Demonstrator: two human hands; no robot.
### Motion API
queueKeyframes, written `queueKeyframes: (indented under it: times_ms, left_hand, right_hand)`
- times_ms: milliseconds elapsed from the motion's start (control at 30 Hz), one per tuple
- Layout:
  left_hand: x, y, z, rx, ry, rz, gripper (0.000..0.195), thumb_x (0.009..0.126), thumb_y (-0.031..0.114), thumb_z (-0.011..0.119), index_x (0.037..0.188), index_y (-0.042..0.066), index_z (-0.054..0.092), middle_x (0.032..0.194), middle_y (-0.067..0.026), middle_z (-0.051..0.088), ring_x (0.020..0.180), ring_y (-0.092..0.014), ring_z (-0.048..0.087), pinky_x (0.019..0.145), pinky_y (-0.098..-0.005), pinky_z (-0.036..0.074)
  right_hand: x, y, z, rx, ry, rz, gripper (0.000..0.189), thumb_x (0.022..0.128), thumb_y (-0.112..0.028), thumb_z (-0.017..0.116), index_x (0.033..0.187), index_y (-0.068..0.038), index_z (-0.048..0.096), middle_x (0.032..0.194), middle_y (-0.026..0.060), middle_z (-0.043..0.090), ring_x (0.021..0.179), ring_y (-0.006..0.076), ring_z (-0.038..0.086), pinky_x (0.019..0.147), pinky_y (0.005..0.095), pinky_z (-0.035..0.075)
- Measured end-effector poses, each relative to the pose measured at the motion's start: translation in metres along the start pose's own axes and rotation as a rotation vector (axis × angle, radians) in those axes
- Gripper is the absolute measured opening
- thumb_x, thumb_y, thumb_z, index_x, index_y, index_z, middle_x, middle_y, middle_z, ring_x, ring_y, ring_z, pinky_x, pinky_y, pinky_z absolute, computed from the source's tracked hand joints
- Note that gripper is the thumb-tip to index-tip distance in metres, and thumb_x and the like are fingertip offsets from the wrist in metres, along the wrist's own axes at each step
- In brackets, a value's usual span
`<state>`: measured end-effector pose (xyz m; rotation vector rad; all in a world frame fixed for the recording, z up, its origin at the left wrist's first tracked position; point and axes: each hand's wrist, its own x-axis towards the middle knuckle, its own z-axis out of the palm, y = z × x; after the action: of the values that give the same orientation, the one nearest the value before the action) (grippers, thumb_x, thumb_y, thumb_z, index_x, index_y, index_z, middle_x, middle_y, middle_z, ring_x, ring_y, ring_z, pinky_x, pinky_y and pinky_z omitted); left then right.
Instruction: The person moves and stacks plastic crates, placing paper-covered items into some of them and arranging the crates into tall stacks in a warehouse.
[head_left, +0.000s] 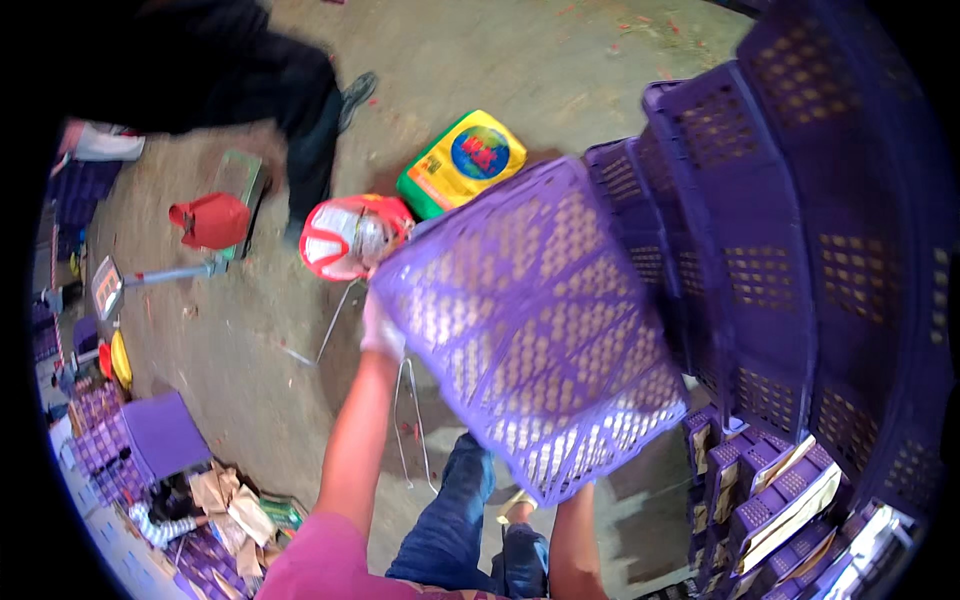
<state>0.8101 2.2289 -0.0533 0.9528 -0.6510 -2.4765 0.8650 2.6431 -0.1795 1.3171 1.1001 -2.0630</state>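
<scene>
A purple perforated plastic crate (525, 322) is tilted up in front of me, its lattice base facing my view. My left hand (382, 330), in a pale glove, grips the crate's left edge. The right forearm reaches up to the crate's lower edge, where the crate hides my right hand. Just past my left hand is an open red and white bag (326, 241). A yellow and green printed sack (480, 154) lies beyond the crate, partly overlapped by its far edge.
Tall stacks of purple crates (757, 225) rise close on the right. Lower right, crates with paper liners (787, 510) are stacked. A platform scale (244, 169) with a red bag (217, 221) stands on the floor at left. A person's dark-trousered leg (311, 135) is nearby. Thin metal legs (401, 427) stand below.
</scene>
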Motion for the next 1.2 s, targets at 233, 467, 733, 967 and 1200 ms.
queueKeyframes:
  times_ms: [233, 467, 733, 967, 1200]
  left_hand:
    - [0.14, -0.036, 0.003, 0.545, 0.374, 0.016, 0.049, 0.089, 0.04, 0.042, 0.109, -0.002, 0.057, 0.107, -0.012, 0.06, 0.098, -0.023, 0.055, 0.085, -0.0344, 0.04]
    - [0.128, -0.041, 0.0, 1.437, 0.354, 0.176, 0.039, 0.089, 0.036, 0.04, 0.101, 0.004, 0.06, 0.103, -0.0204, 0.059, 0.099, -0.036, 0.055, 0.084, -0.0417, 0.044]
    - [0.039, 0.0, 0.052, 2.005, 0.086, 0.063, 0.049, 0.09, 0.038, 0.031, 0.092, 0.0, 0.061, 0.094, -0.0241, 0.06, 0.089, -0.038, 0.058, 0.08, -0.0461, 0.044]
    - [-0.172, -0.103, 0.077, 1.712, -0.219, 0.531, 0.026, 0.085, 0.034, 0.051, 0.079, 0.009, 0.054, 0.076, -0.0139, 0.059, 0.071, -0.034, 0.057, 0.062, -0.0428, 0.044]
    - [-0.227, -0.189, 0.071, 2.339, -0.416, 0.296, 0.031, 0.086, 0.03, 0.045, 0.103, 0.006, 0.054, 0.1, -0.0182, 0.058, 0.09, -0.034, 0.058, 0.076, -0.0446, 0.047]
  right_hand:
    - [0.041, -0.011, 0.026, -0.132, 0.035, 0.011, 0.048, 0.086, -0.04, 0.043, 0.118, -0.005, 0.048, 0.109, 0.0122, 0.055, 0.093, 0.0272, 0.057, 0.072, 0.0414, 0.051]
    - [0.026, -0.026, 0.035, -0.236, 0.107, -0.045, 0.049, 0.086, -0.043, 0.043, 0.116, -0.005, 0.05, 0.105, 0.0116, 0.057, 0.089, 0.0267, 0.059, 0.068, 0.0404, 0.052]
    - [0.006, -0.079, 0.0, -0.916, 0.163, -0.106, 0.042, 0.086, -0.043, 0.045, 0.098, -0.005, 0.058, 0.076, 0.008, 0.062, 0.06, 0.0222, 0.06, 0.049, 0.0342, 0.049]
    - [-0.079, -0.058, -0.09, -1.506, -0.075, -0.002, 0.028, 0.079, -0.035, 0.055, 0.088, -0.01, 0.064, 0.07, 0.0072, 0.062, 0.059, 0.021, 0.058, 0.055, 0.0328, 0.047]
    - [-0.22, -0.095, -0.154, -1.384, -0.18, 0.045, 0.037, 0.086, -0.039, 0.045, 0.096, -0.008, 0.062, 0.079, 0.0078, 0.063, 0.071, 0.0183, 0.06, 0.066, 0.0328, 0.045]
